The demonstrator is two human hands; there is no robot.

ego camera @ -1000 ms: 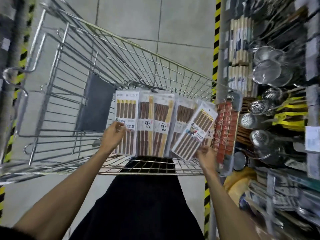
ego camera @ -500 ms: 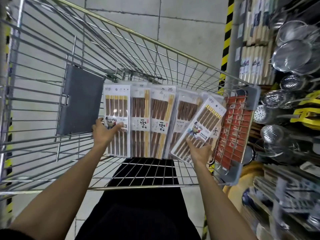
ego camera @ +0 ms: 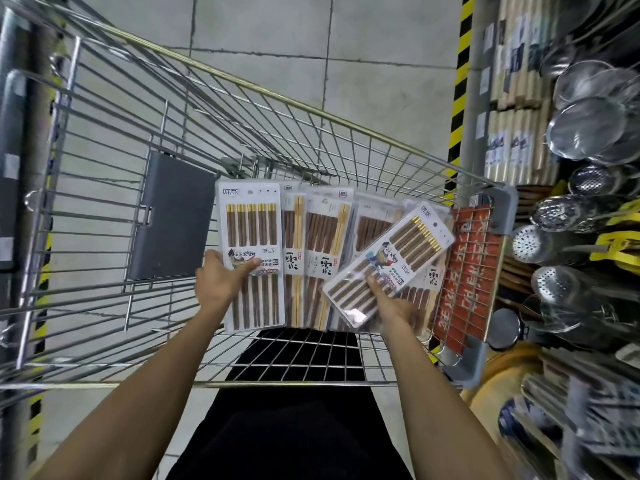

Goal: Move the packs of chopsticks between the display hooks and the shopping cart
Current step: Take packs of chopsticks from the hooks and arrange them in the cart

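Inside the shopping cart (ego camera: 104,140), along its near edge, several packs of chopsticks (ego camera: 322,244) stand fanned in a row. The left grip (ego camera: 218,282) is clamped on the leftmost pack (ego camera: 252,237), thumb across its front. The right grip (ego camera: 394,306) is clamped on the lower end of the tilted pack (ego camera: 398,251), which overlaps the packs behind it, just beside the cart's red sign (ego camera: 464,271).

Packs of chopsticks (ego camera: 313,251) sit side by side in the cart (ego camera: 173,216). A tilted pack (ego camera: 398,258) overlaps the right ones. Strainers (ego camera: 588,126) hang right of the cart.
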